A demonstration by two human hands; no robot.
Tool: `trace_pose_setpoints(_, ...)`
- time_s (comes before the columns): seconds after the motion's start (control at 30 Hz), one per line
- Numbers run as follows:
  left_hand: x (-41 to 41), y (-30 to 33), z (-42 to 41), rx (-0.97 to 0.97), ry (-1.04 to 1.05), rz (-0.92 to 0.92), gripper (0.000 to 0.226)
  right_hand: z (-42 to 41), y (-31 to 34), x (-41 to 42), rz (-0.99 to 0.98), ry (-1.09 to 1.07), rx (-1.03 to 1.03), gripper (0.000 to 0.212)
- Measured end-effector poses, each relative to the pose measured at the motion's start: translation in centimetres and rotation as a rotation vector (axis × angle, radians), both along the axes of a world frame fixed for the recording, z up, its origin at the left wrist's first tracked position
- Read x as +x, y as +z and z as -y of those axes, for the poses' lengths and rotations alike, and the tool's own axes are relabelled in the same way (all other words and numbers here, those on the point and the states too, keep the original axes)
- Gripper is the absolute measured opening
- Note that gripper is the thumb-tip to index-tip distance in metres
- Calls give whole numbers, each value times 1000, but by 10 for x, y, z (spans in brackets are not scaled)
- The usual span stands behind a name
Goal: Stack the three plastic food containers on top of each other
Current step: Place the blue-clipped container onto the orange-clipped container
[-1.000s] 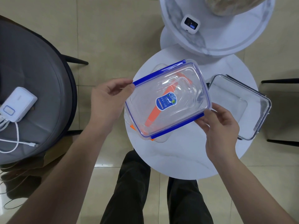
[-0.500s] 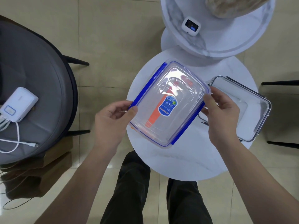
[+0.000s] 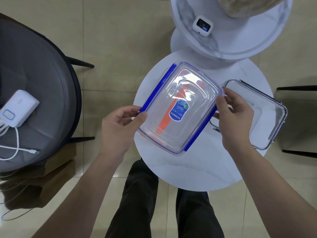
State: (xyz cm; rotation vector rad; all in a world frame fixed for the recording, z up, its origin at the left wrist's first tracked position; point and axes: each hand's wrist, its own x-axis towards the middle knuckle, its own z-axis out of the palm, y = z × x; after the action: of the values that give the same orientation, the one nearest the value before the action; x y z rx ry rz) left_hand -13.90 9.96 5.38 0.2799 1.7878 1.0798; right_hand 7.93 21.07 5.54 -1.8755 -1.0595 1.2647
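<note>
Two bare forearms rise from the bottom edge of the frame, one from the lower left and one from the lower right, above my dark trouser legs (image 3: 137, 200). Both converge on the blue-clipped container (image 3: 178, 109) at centre frame.

My left hand (image 3: 118, 127) is turned palm inward, fingers curled; its thumb lies on the lid near the lower end of the left blue clip, and the fingers tuck under the rim. The hand is clamped on that corner. My right hand (image 3: 235, 117) grips the opposite long side, thumb on the lid edge, fingers wrapped behind the wall; it too is closed on the container.

The container is clear, with a blue label on the lid and blue clips down both long sides, and sits skewed to the frame over the round white table (image 3: 197, 169). Through it I see orange parts of a second container (image 3: 164, 122) directly below; I cannot tell whether the two are touching.

Just right of my right hand, a third clear container with grey clips (image 3: 267, 114) lies on the table.

Further off, upper right, a second round white table (image 3: 240, 42) carries a small white device (image 3: 203, 25). At left, a grey cushioned chair (image 3: 42, 93) holds a white power bank (image 3: 18, 109) with a cable (image 3: 17, 146).
</note>
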Motion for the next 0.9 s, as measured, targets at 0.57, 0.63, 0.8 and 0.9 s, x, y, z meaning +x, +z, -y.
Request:
trace_pose_setpoints(0.57, 0, -8, 4, -67, 36, 47, 36, -8, -3, 10, -84, 48, -90, 19)
trace_pose_setpoints(0.63, 1, -11, 6, -93, 55, 56, 43, -9, -5, 13, -95, 49, -119, 22)
trace_pose_setpoints(0.8, 3, -12, 11, -144, 54, 89, 69, -22, -13, 25, -186, 52, -227, 41)
trace_pose_setpoints(0.9, 5, -7, 13, -172, 79, 174, 76, -38, -14, 27, -200, 157, -276, 58)
